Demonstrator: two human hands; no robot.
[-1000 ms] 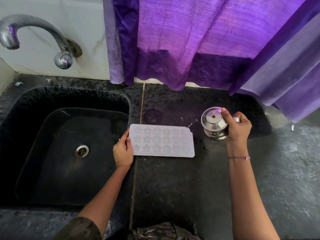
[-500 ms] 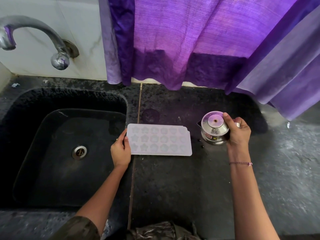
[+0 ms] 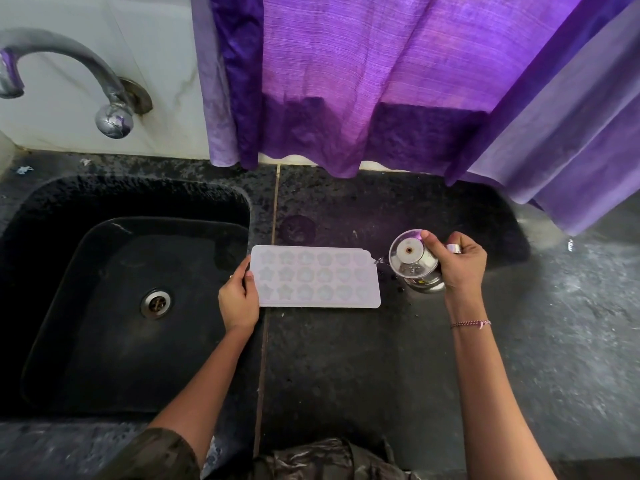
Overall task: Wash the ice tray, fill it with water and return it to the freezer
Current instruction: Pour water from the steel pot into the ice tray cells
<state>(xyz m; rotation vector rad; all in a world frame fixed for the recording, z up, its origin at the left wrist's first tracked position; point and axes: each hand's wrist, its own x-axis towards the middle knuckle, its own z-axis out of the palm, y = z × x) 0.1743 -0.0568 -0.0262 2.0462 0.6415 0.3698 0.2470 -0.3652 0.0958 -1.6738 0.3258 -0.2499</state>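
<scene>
A pale white ice tray (image 3: 315, 278) with flower-shaped cells lies flat on the dark counter, just right of the sink. My left hand (image 3: 238, 299) grips its left end. My right hand (image 3: 460, 265) holds a small steel pot (image 3: 414, 263) tipped to the left. A thin stream of water runs from the pot's rim onto the tray's right end.
A black sink (image 3: 128, 299) with a round drain (image 3: 156, 303) sits at the left under a steel tap (image 3: 72, 71). A purple curtain (image 3: 381, 81) hangs over the back of the dark stone counter (image 3: 346, 375), close behind the pot.
The pot stood level half a second ago. It is now tipped left again and pours onto the tray's right end. My left hand has stayed on the tray.
</scene>
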